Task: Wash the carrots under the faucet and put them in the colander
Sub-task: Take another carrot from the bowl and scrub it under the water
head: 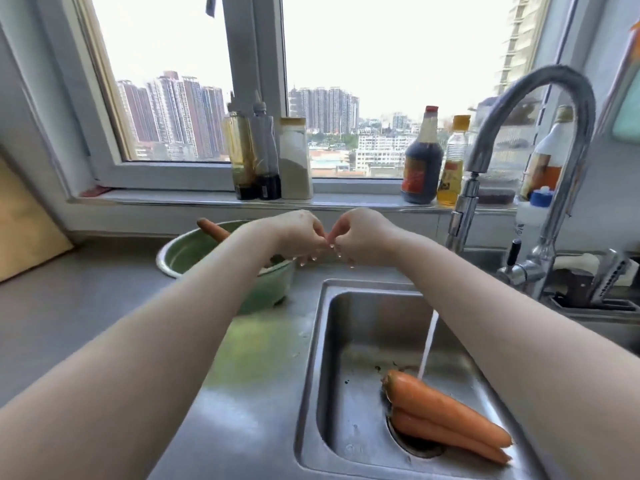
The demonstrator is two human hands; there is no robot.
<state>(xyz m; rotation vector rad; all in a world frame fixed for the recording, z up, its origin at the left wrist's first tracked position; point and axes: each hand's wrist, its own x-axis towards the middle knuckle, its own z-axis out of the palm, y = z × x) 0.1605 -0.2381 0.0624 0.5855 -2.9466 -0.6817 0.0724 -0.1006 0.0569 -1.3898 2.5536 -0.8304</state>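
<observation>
Bottles (pixel 420 161) line the windowsill (pixel 173 197) behind the desk (pixel 86 306), and the faucet (pixel 540 95) runs into the sink (pixel 311 375) onto two carrots (pixel 446 407) lying over its drain, well below the empty hands, left hand (pixel 298 237) and right hand (pixel 363 237), hanging side by side with wet fingers loosely curled, just beside the green colander (pixel 180 251) holding one carrot (pixel 213 230).

A home kitchen: steel sink (pixel 313 375), faucet (pixel 540 109), sauce bottles (pixel 420 157).

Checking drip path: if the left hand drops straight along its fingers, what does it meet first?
The left hand holds nothing and its fingers point down. First contact looks like the right rim of the colander, or the counter just beside it. Depth is unclear from this view.
</observation>
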